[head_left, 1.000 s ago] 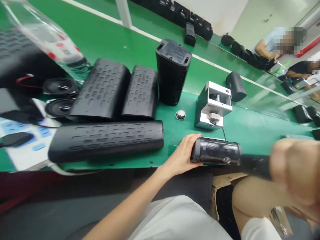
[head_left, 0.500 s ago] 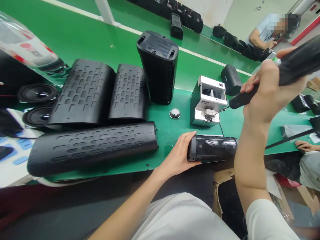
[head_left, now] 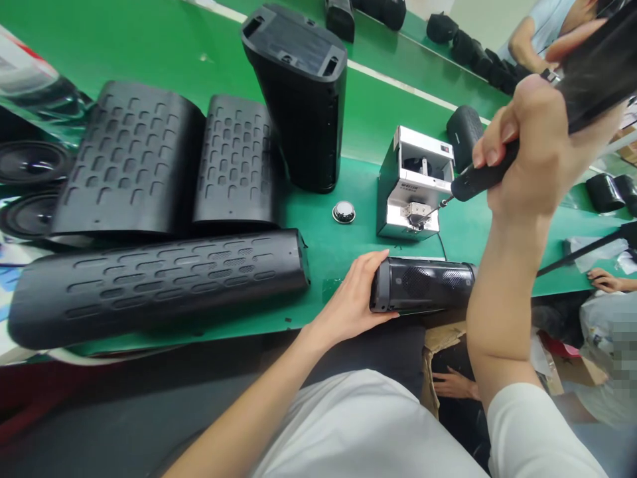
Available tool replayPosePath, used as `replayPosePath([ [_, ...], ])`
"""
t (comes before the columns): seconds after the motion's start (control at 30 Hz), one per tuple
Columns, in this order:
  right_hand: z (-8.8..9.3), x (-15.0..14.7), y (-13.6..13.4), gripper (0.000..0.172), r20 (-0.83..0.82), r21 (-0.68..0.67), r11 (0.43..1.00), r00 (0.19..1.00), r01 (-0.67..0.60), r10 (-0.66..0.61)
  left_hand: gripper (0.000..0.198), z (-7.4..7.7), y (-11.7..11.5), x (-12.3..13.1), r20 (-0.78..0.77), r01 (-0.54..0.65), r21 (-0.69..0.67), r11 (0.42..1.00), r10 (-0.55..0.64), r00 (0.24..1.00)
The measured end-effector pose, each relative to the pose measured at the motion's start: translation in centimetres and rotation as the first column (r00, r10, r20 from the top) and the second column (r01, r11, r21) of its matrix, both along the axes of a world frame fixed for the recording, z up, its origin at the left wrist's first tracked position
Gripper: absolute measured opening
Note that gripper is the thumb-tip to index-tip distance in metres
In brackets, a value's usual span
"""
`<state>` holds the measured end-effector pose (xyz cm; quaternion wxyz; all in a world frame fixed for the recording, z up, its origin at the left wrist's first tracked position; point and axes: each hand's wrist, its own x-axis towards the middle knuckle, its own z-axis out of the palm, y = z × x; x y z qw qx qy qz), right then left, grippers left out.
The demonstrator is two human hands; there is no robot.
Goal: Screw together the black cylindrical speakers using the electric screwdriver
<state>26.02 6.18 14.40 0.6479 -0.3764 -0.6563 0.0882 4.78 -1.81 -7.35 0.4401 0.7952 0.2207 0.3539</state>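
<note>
My left hand (head_left: 351, 299) is wrapped round the left end of a black speaker (head_left: 430, 284), which lies on its side at the front edge of the green bench. Raised at the right, my right hand (head_left: 532, 143) grips a black electric screwdriver (head_left: 480, 174). Its thin bit points down and left to the outlet of a silver screw feeder (head_left: 391, 199), touching or very close to it. My right forearm hides the speaker's right end. Left of the feeder lies a small round silver-rimmed part (head_left: 344, 212).
A long black speaker housing (head_left: 164, 282) lies at the left front, with two patterned housings (head_left: 124, 159) behind it. One tall housing (head_left: 303, 119) stands upright. Loose speaker drivers (head_left: 30, 162) sit far left. A co-worker's hand (head_left: 452, 384) shows near a cardboard box below the bench.
The view has shifted, so the bench items sit further left and higher. My hands keep their grips, with the bit still at the feeder. Another person's hand has appeared by the box.
</note>
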Motion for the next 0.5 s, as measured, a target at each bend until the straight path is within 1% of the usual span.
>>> replayPosePath([
  [0.03,0.3,0.1,-0.1,0.020,0.056,-0.074,0.990,0.990,-0.122,0.127,0.128,0.0,0.0,0.0,0.002,0.000,0.003,1.000,0.000,1.000],
  [0.07,0.6,0.2,-0.2,0.023,0.101,-0.147,0.964,0.967,-0.220,0.236,0.127,0.0,0.0,0.0,0.003,-0.001,0.004,1.000,0.001,1.000],
  [0.1,0.8,0.4,-0.2,0.025,0.127,-0.198,0.940,0.944,-0.277,0.305,0.127,0.1,0.0,0.1,0.003,-0.001,0.004,1.000,0.001,1.000],
  [0.13,0.8,0.5,-0.1,0.026,0.134,-0.219,0.931,0.936,-0.293,0.326,0.126,0.1,0.0,0.1,0.002,-0.002,0.003,1.000,0.002,1.000],
  [0.17,0.7,0.5,0.1,0.024,0.126,-0.201,0.941,0.945,-0.273,0.301,0.127,0.1,0.0,0.1,0.001,-0.005,0.003,1.000,0.005,1.000],
  [0.2,0.4,0.5,0.3,0.022,0.101,-0.142,0.967,0.968,-0.213,0.228,0.127,0.1,0.0,0.1,0.001,-0.008,0.002,1.000,0.008,1.000],
  [0.23,0.0,0.5,0.5,0.021,0.055,-0.074,0.990,0.991,-0.121,0.125,0.128,0.1,-0.1,0.2,0.003,-0.009,0.004,1.000,0.009,1.000],
  [0.27,-0.5,0.5,0.7,0.019,-0.004,-0.003,1.000,1.000,-0.013,0.013,0.128,0.0,-0.1,0.2,0.004,-0.011,0.006,1.000,0.011,1.000],
  [0.33,-1.5,0.3,0.9,0.019,-0.117,0.105,0.979,0.979,0.177,-0.165,0.129,0.0,-0.1,0.3,0.002,-0.016,0.009,1.000,0.016,1.000],
  [0.37,-1.8,0.1,0.8,0.019,-0.157,0.139,0.960,0.963,0.242,-0.220,0.129,-0.1,0.0,0.3,0.002,-0.016,0.013,1.000,0.016,1.000],
  [0.4,-2.1,-0.1,0.7,0.019,-0.187,0.171,0.945,0.950,0.280,-0.248,0.129,-0.1,0.0,0.3,0.002,-0.017,0.019,1.000,0.017,1.000],
  [0.47,-2.3,-0.6,0.2,0.019,-0.211,0.237,0.923,0.943,0.304,-0.256,0.129,-0.2,0.1,0.3,0.007,-0.018,0.035,0.999,0.018,1.000],
  [0.5,-2.2,-0.8,-0.2,0.019,-0.204,0.221,0.925,0.942,0.310,-0.267,0.129,-0.2,0.1,0.3,0.012,-0.018,0.043,0.999,0.017,1.000],
])
